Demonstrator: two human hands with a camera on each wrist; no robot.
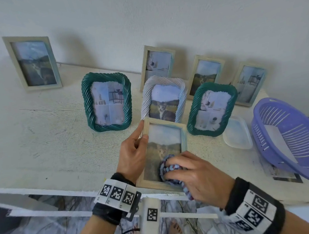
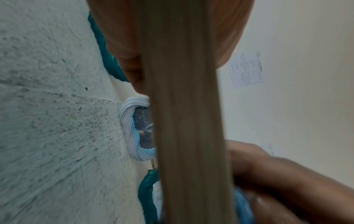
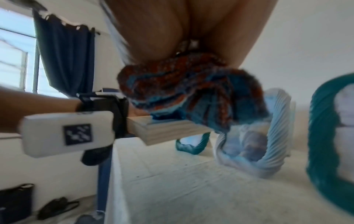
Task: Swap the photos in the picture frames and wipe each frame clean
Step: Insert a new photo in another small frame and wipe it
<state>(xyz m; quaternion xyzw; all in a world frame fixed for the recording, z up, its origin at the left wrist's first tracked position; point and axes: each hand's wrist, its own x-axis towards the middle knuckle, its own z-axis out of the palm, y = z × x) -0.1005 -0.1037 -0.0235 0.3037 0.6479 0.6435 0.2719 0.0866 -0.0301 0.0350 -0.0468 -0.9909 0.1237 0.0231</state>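
My left hand (image 1: 134,148) grips the left edge of a pale wooden frame (image 1: 183,132) with a cat photo, held above the table's front edge. Its side (image 2: 187,121) fills the left wrist view. My right hand (image 1: 190,172) clutches a bunched red-and-blue knitted cloth (image 1: 165,165) and presses it on the frame's lower glass. The cloth (image 3: 191,91) hangs under my fingers in the right wrist view, over the frame's corner (image 3: 164,130). Behind stand a white twisted frame (image 1: 164,98) with a cat photo and two green twisted frames (image 1: 107,101) (image 1: 211,108).
Several pale wooden frames stand along the wall, one at far left (image 1: 33,62). A clear plastic tray (image 1: 237,134) and a tilted purple basket (image 1: 291,139) sit at the right, over a loose photo (image 1: 283,175). The white table (image 1: 46,138) ends near my wrists.
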